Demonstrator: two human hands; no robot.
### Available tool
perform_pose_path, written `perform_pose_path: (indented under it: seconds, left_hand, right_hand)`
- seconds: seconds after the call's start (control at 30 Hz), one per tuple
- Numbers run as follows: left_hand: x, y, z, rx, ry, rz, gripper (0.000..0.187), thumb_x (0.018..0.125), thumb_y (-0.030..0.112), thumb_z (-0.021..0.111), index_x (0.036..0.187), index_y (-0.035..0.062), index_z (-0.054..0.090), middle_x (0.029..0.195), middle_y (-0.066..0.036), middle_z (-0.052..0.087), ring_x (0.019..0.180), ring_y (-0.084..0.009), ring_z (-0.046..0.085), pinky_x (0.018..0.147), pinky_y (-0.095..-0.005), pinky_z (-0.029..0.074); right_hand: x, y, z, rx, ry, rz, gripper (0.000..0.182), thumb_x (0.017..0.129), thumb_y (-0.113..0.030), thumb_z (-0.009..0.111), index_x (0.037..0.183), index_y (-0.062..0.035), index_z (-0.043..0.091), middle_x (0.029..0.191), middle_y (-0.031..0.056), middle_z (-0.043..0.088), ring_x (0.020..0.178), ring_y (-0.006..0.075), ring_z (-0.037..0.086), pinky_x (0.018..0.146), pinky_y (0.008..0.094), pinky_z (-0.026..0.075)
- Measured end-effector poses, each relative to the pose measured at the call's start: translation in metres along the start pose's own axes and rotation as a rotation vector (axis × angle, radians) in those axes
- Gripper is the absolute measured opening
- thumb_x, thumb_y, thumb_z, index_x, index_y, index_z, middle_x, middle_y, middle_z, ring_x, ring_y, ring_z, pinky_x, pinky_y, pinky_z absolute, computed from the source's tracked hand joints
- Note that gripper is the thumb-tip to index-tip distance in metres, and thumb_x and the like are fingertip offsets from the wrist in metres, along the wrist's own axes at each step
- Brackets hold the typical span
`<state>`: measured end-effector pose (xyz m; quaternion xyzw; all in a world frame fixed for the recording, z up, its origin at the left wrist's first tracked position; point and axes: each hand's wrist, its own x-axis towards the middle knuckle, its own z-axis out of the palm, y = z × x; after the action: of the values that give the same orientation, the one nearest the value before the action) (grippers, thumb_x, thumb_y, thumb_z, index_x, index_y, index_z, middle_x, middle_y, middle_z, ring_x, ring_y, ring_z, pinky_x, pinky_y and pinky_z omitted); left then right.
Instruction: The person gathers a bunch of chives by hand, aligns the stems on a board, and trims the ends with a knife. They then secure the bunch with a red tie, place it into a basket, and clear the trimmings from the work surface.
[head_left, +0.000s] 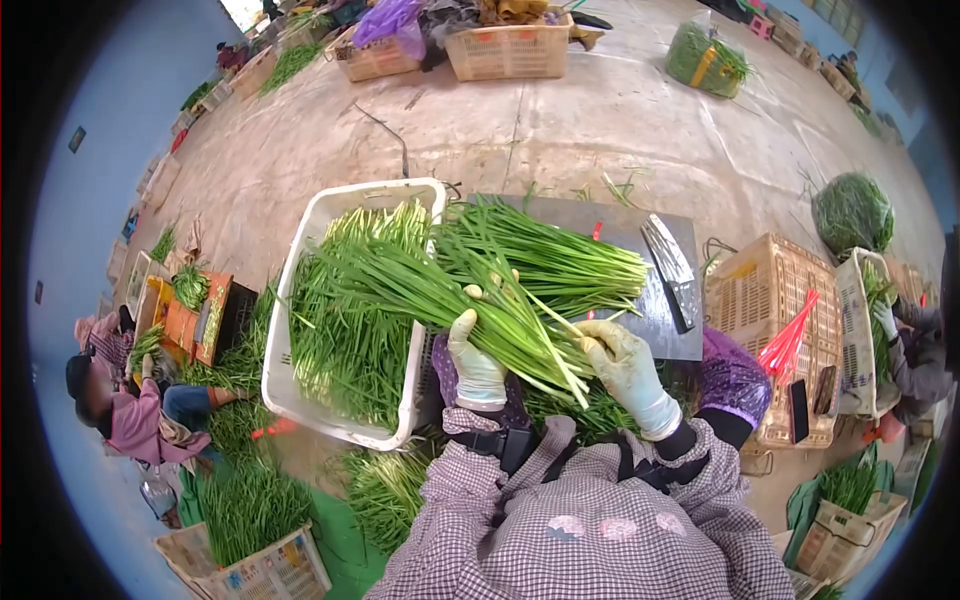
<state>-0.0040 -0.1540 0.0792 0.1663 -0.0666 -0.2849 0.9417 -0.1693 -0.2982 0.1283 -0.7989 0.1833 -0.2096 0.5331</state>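
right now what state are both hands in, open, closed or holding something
Left hand: closed, holding a bunch of green stalks.
Right hand: fingers pinched together at the end of a pale stalk.

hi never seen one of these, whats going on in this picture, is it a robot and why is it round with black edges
There's no robot here: these are a person's own two hands, in pale gloves. The single picture comes from a camera worn on the head, looking forward and down, and its very wide view appears round with black edges. That's why the person's checked clothing fills the bottom.

The left hand holds a bunch of green stalks. The right hand appears to pinch a pale stalk near the bunch's cut ends.

Ahead is a dark board carrying another pile of stalks and a knife. On the left stands a white crate full of more greens.
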Motion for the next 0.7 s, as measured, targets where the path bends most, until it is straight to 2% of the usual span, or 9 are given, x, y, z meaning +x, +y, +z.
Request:
perform_pose_path:
  seconds: [0.13,0.17,0.2,0.33,0.4,0.47,0.53,0.57,0.7]
  left_hand:
    - [0.003,0.001,-0.008,-0.047,-0.044,-0.018,0.033,0.088,0.018,0.07,0.118,0.0084,0.062,0.146,-0.021,0.057,0.133,-0.0357,0.057,0.113,-0.0513,0.05]
    - [0.002,0.001,-0.006,-0.047,-0.043,-0.02,0.033,0.088,0.018,0.07,0.118,0.0084,0.062,0.146,-0.021,0.057,0.133,-0.0357,0.057,0.113,-0.0513,0.05]
    - [0.001,0.0,-0.005,-0.047,-0.046,0.0,0.033,0.088,0.018,0.071,0.118,0.0084,0.063,0.14,-0.018,0.059,0.127,-0.0317,0.06,0.108,-0.0478,0.053]
    - [0.0,0.0,0.001,-0.094,-0.033,-0.007,0.032,0.088,0.018,0.073,0.117,0.0085,0.063,0.121,-0.009,0.061,0.114,-0.0245,0.061,0.101,-0.0431,0.055]
    - [-0.001,0.001,0.003,-0.106,-0.033,-0.013,0.031,0.087,0.016,0.072,0.115,0.0087,0.062,0.115,-0.008,0.059,0.11,-0.023,0.06,0.102,-0.0428,0.054]
    - [-0.001,0.003,0.002,-0.117,-0.03,-0.016,0.03,0.087,0.015,0.072,0.113,0.0088,0.06,0.109,-0.007,0.057,0.107,-0.0216,0.06,0.102,-0.0425,0.052]
    - [0.002,0.013,-0.005,-0.24,-0.131,0.045,0.03,0.085,0.011,0.072,0.111,0.0097,0.055,0.098,-0.004,0.05,0.098,-0.0191,0.056,0.101,-0.0416,0.05]
    - [0.003,0.021,-0.002,-0.278,-0.105,0.076,0.033,0.084,0.007,0.071,0.11,0.0109,0.052,0.095,-0.002,0.046,0.093,-0.0175,0.053,0.099,-0.0407,0.048]
    - [0.009,0.047,-0.014,-0.326,-0.203,0.178,0.029,0.084,0.008,0.072,0.104,0.0129,0.051,0.096,0.001,0.045,0.095,-0.0163,0.051,0.099,-0.0408,0.048]
  right_hand:
    - [-0.005,0.002,0.005,-0.092,-0.026,-0.005,0.03,0.098,-0.013,0.064,0.127,-0.0074,0.07,0.102,0.0149,0.075,0.087,0.0246,0.073,0.08,0.0345,0.057]
    - [-0.005,-0.004,0.003,-0.095,-0.086,0.177,0.034,0.098,-0.013,0.067,0.131,-0.0088,0.067,0.094,0.0106,0.073,0.084,0.019,0.072,0.08,0.0317,0.056]
    - [-0.004,-0.01,0.001,-0.094,-0.084,0.178,0.034,0.098,-0.013,0.067,0.131,-0.0088,0.067,0.094,0.0106,0.073,0.084,0.019,0.072,0.08,0.0317,0.056]
    - [0.002,-0.013,0.0,0.275,-0.265,0.154,0.028,0.1,-0.016,0.068,0.126,-0.0051,0.068,0.096,0.0051,0.067,0.092,0.0109,0.066,0.084,0.0267,0.053]
    - [0.008,-0.005,-0.002,0.288,-0.39,0.211,0.024,0.102,-0.018,0.067,0.121,-0.0034,0.07,0.104,0.0066,0.068,0.096,0.0129,0.066,0.087,0.0285,0.053]
    - [0.007,0.0,-0.008,0.158,-0.356,0.186,0.019,0.101,-0.018,0.067,0.112,-0.0028,0.072,0.102,0.0084,0.07,0.095,0.0168,0.068,0.087,0.0306,0.054]
    - [0.0,0.011,-0.015,-0.06,-0.201,0.002,0.015,0.099,-0.017,0.067,0.105,-0.004,0.072,0.099,0.0104,0.071,0.094,0.0217,0.07,0.086,0.0328,0.055]
    - [-0.007,0.019,-0.021,-0.163,-0.152,-0.014,0.012,0.097,-0.017,0.068,0.102,-0.0068,0.071,0.098,0.0107,0.071,0.092,0.0282,0.07,0.084,0.0364,0.056]
    - [-0.034,0.048,-0.052,-0.568,-0.329,-0.001,0.02,0.094,-0.027,0.073,0.109,-0.0136,0.074,0.094,0.0101,0.07,0.084,0.0342,0.07,0.075,0.043,0.057]
